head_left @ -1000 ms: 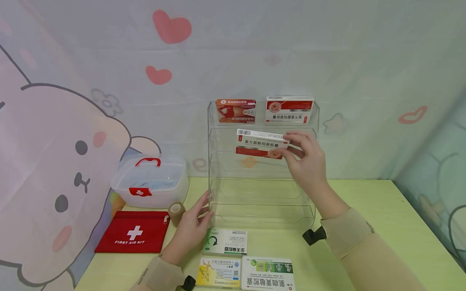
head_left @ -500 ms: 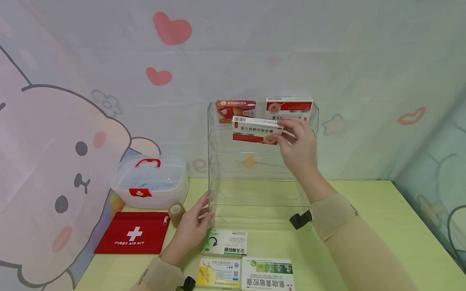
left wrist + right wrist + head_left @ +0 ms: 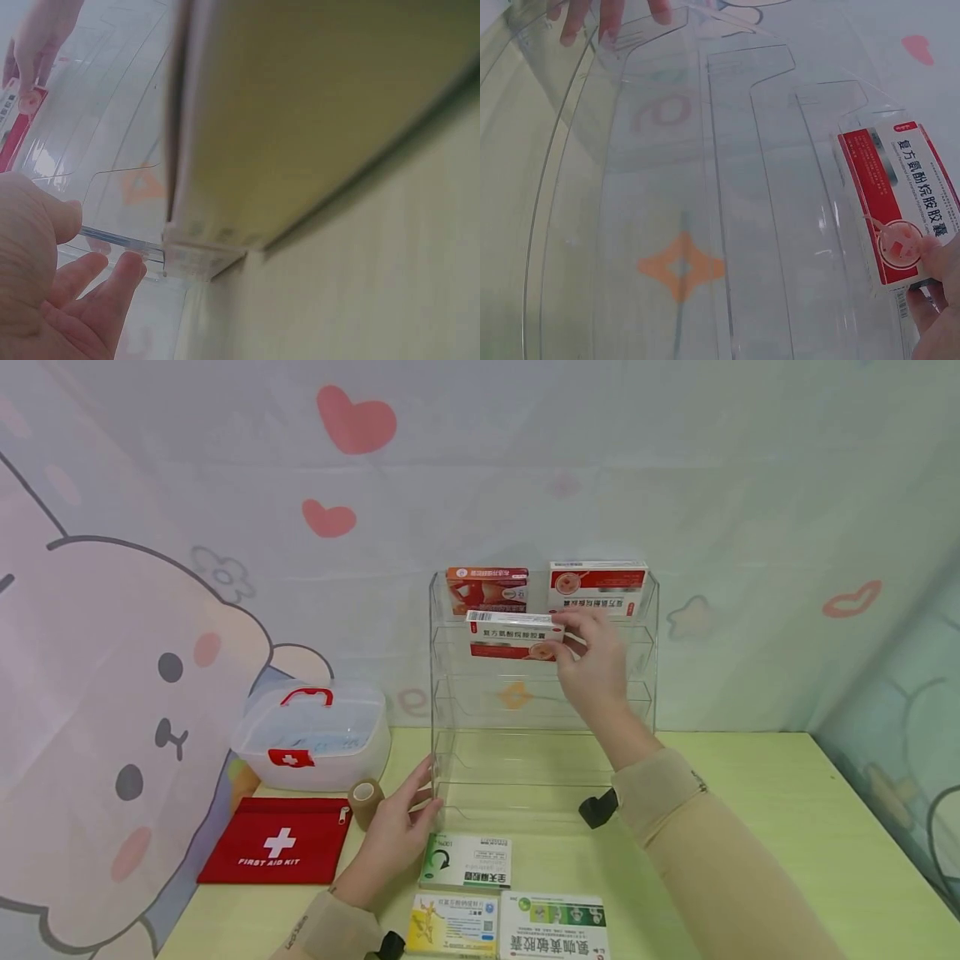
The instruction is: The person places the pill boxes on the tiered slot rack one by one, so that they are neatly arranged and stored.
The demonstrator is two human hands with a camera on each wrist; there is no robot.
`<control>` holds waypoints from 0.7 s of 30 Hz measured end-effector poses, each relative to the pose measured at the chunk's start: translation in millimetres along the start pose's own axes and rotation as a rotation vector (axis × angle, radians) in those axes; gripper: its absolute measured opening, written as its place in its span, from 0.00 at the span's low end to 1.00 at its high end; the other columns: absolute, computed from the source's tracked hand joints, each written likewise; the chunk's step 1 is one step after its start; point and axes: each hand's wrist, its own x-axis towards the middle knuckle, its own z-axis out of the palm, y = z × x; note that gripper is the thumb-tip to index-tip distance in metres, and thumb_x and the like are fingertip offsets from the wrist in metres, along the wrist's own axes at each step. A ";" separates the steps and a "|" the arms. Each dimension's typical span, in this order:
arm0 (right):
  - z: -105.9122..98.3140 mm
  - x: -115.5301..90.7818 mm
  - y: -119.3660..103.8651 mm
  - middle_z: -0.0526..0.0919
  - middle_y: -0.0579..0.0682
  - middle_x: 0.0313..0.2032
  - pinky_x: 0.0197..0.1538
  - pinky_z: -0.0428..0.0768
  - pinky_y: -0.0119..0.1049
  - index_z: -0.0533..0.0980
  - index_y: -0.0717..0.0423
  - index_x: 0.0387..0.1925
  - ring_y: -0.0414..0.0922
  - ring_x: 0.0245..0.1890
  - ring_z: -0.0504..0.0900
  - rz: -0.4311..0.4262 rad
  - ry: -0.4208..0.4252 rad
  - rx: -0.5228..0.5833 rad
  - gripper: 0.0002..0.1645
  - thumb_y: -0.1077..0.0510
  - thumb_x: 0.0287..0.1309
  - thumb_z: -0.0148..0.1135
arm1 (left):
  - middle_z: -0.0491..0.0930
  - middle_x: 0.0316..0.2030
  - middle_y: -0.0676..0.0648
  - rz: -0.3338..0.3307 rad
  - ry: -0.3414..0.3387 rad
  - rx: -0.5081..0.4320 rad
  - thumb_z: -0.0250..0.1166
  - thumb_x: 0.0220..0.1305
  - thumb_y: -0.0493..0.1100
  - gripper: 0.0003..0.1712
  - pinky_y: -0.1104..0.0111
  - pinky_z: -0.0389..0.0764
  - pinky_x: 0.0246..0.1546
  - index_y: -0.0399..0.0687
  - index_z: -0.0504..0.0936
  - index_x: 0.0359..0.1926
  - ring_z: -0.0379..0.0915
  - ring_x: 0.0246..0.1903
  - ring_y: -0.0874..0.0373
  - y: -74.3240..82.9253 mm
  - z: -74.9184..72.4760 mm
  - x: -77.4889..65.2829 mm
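Table (image 3: 750, 827): three boxes (image 3: 465, 862), one rack (image 3: 525, 784); left hand (image 3: 399, 825) grips rack, right hand (image 3: 597, 664) one carton (image 3: 510, 637).

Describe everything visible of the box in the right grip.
The red and white box looks like printed cardboard, slim, with Chinese lettering, a round picture and a barcode. Slightly tilted, it is before the upper tiers of the clear rack, pinched at one end by the right grip; rack contact is unclear.
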 end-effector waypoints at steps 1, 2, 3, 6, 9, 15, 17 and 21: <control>2.0 -0.4 0.5 0.76 0.49 0.58 0.60 0.86 0.40 0.80 0.58 0.53 0.44 0.58 0.84 -0.003 -0.001 0.001 0.20 0.65 0.59 0.71 | 0.72 0.72 0.47 0.007 0.003 0.003 0.65 0.71 0.40 0.44 0.60 0.86 0.57 0.70 0.55 0.80 0.81 0.62 0.49 0.1 0.0 0.1; 3.8 -0.6 0.6 0.76 0.49 0.59 0.60 0.86 0.39 0.80 0.58 0.53 0.44 0.58 0.84 -0.007 0.000 0.001 0.19 0.65 0.59 0.71 | 0.72 0.72 0.47 0.007 0.005 0.005 0.65 0.71 0.40 0.44 0.60 0.86 0.57 0.71 0.55 0.80 0.81 0.62 0.49 0.5 0.0 0.1; 5.5 -0.7 0.7 0.77 0.49 0.59 0.60 0.86 0.39 0.80 0.58 0.53 0.44 0.58 0.84 -0.010 0.000 0.005 0.19 0.66 0.59 0.71 | 0.72 0.72 0.47 0.008 0.007 0.005 0.65 0.71 0.40 0.44 0.60 0.86 0.57 0.72 0.55 0.79 0.81 0.62 0.49 0.7 -0.1 0.0; 9.8 -0.7 0.0 0.77 0.49 0.58 0.60 0.86 0.38 0.80 0.59 0.52 0.45 0.58 0.84 -0.010 0.000 0.013 0.19 0.66 0.59 0.71 | 0.72 0.71 0.47 0.011 0.010 0.010 0.65 0.71 0.40 0.45 0.60 0.86 0.57 0.74 0.55 0.79 0.81 0.62 0.48 0.7 -0.5 -0.2; 12.0 0.0 -1.6 0.76 0.50 0.58 0.60 0.86 0.38 0.80 0.60 0.52 0.47 0.57 0.84 -0.009 -0.006 0.034 0.19 0.67 0.58 0.71 | 0.73 0.71 0.48 0.011 0.013 0.006 0.66 0.70 0.40 0.45 0.60 0.85 0.57 0.76 0.55 0.79 0.81 0.62 0.48 1.1 -0.4 0.3; 17.0 -0.8 -1.8 0.76 0.52 0.59 0.60 0.86 0.38 0.80 0.61 0.52 0.48 0.58 0.84 0.021 -0.047 0.030 0.19 0.68 0.59 0.70 | 0.73 0.71 0.47 0.020 0.018 -0.002 0.66 0.70 0.39 0.45 0.60 0.85 0.57 0.74 0.56 0.79 0.81 0.61 0.48 0.0 -0.4 0.3; 18.2 -1.9 -1.2 0.76 0.52 0.59 0.60 0.86 0.38 0.80 0.61 0.52 0.48 0.59 0.83 0.027 -0.057 0.023 0.19 0.69 0.59 0.70 | 0.73 0.71 0.48 0.010 0.013 -0.007 0.66 0.70 0.39 0.46 0.61 0.85 0.58 0.75 0.56 0.79 0.81 0.62 0.49 -0.4 -0.3 0.0; 20.3 -3.7 0.1 0.76 0.51 0.59 0.60 0.86 0.39 0.80 0.59 0.53 0.48 0.59 0.83 0.041 -0.073 0.003 0.19 0.67 0.60 0.70 | 0.72 0.72 0.48 0.010 0.013 -0.013 0.66 0.70 0.39 0.45 0.61 0.85 0.59 0.74 0.56 0.79 0.81 0.62 0.48 0.4 0.1 -0.5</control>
